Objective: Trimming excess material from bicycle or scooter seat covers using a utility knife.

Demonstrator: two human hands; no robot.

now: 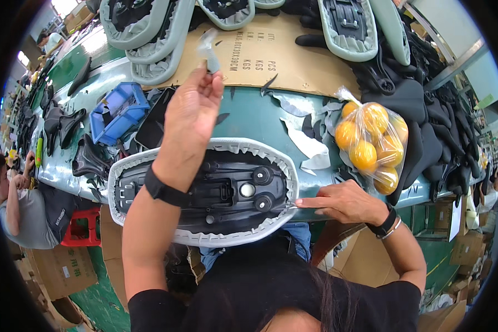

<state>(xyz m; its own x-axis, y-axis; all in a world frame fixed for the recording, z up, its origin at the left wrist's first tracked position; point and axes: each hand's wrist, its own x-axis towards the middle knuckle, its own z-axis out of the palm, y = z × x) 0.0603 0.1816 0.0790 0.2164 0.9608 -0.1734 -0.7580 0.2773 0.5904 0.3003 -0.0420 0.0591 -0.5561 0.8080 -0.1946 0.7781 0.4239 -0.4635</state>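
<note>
A long seat (pixel 247 190) lies upside down in front of me, its black plastic base facing up. Pale grey cover material (pixel 122 210) is folded over its rim in gathered pleats. My left hand (pixel 196 102) is raised beyond the seat, fingers pinched on a small grey scrap of material (pixel 211 60), blurred at its upper end. At the seat's right end, my right hand (pixel 348 202) is closed with its index finger extended along a thin metal tool (pixel 294 206). The tool's tip meets the folded cover edge; its kind is hard to make out.
A clear bag of oranges (pixel 373 141) sits right of the seat, near grey offcuts (pixel 307 145). A blue bin (pixel 116 113) stands left. Beyond lies a cardboard sheet (pixel 293 58) with more grey seats (pixel 351 27). Black saddles (pixel 445 127) pile at right. Another person (pixel 30 205) sits far left.
</note>
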